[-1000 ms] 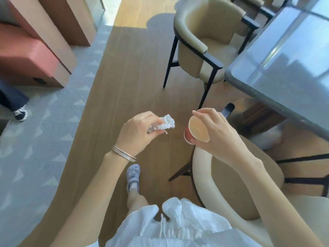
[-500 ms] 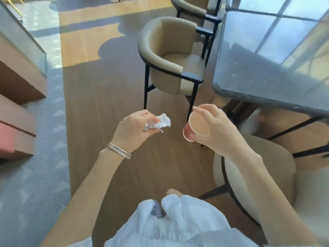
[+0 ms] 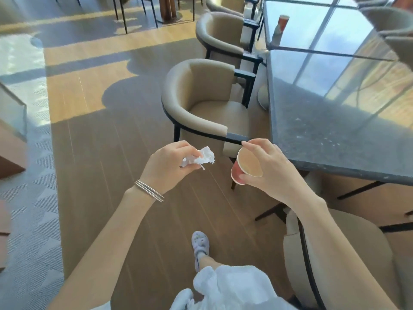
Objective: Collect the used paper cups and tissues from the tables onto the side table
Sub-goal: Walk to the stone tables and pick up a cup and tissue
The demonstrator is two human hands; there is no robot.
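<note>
My left hand (image 3: pixel 166 165) pinches a crumpled white tissue (image 3: pixel 202 157) between thumb and fingers, held over the wooden floor. My right hand (image 3: pixel 271 170) grips a red paper cup (image 3: pixel 247 167) tilted on its side, its pale inside facing me. Both hands hover in front of me at about the same height, a short gap apart. Far off on the long dark table (image 3: pixel 330 121) stands another red paper cup (image 3: pixel 282 21), near the table's left edge.
Beige armchairs (image 3: pixel 201 101) with black frames line the table's left side; one more chair (image 3: pixel 344 253) sits close by my right arm. Wooden floor runs ahead, grey carpet (image 3: pixel 29 209) lies at the left. More chair legs stand at the far end.
The view has swung along the table, bringing more chairs and the far cup into sight. Both hands keep their hold on tissue and cup, in much the same pose.
</note>
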